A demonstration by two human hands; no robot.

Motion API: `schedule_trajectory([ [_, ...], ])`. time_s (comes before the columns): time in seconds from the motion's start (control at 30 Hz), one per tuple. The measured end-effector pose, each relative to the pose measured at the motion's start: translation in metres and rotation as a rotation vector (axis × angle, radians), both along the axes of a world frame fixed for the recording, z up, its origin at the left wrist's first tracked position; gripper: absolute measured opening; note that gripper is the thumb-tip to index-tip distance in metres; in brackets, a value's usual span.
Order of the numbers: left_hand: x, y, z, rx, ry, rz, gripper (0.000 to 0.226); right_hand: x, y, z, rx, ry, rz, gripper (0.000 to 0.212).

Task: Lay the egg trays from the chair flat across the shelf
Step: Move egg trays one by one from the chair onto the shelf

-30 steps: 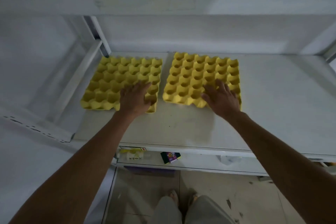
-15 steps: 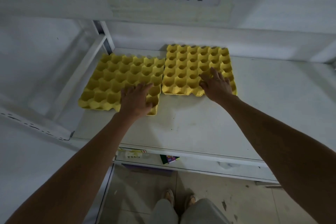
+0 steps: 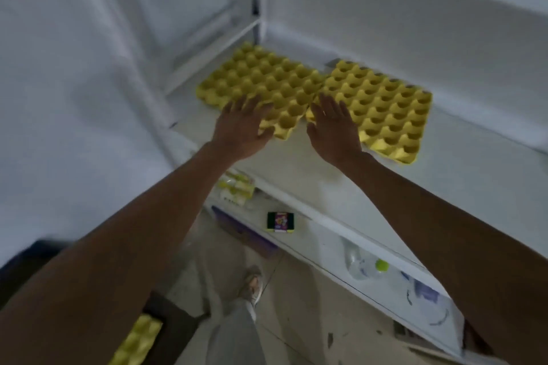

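Note:
Two yellow egg trays lie flat side by side on the white shelf [image 3: 296, 163]. The left tray [image 3: 261, 83] sits by the shelf's left post, the right tray [image 3: 385, 109] touches it at one corner. My left hand [image 3: 240, 127] rests flat on the left tray's near edge, fingers spread. My right hand [image 3: 332, 127] lies flat over the right tray's near-left corner, fingers apart. Neither hand grips anything. More yellow trays [image 3: 136, 341] show at the bottom left on a dark chair [image 3: 175, 323].
A lower shelf holds a small green-and-purple packet [image 3: 280, 221], a pale package [image 3: 235, 187] and a clear bottle [image 3: 364, 265]. The white wall is on the left. My leg and shoe [image 3: 252, 284] stand on the tiled floor below.
The view has swung left and down, bringing the chair's trays into sight. The right tray now meets the left tray. My right hand has shifted to that tray's near-left corner.

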State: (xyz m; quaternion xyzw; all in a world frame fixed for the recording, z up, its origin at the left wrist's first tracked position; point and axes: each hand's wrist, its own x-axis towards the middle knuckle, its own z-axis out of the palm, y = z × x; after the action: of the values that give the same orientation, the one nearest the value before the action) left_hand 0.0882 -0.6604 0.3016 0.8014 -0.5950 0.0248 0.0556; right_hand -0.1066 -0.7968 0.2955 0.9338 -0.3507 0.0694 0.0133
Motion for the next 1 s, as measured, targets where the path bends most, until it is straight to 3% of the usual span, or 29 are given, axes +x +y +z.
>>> schedule_trajectory([
  [0.17,-0.047,0.162,-0.002,-0.036,0.124,0.297,0.063,0.009,0.106,-0.005,0.056,0.085,0.339,0.059],
  [0.3,-0.096,0.306,-0.025,0.065,0.205,0.606,0.065,0.002,0.208,-0.019,0.128,0.169,0.559,0.059],
  [0.53,-0.161,0.514,-0.073,0.313,0.394,0.990,0.068,0.009,0.360,-0.071,0.402,0.500,0.698,0.043],
  [0.8,-0.130,0.628,-0.179,0.343,0.716,1.237,0.064,0.090,0.471,-0.179,0.622,0.780,0.646,0.047],
  [1.0,-0.078,0.660,-0.261,0.240,0.923,1.391,0.048,0.157,0.511,-0.250,0.656,0.676,0.526,0.026],
])
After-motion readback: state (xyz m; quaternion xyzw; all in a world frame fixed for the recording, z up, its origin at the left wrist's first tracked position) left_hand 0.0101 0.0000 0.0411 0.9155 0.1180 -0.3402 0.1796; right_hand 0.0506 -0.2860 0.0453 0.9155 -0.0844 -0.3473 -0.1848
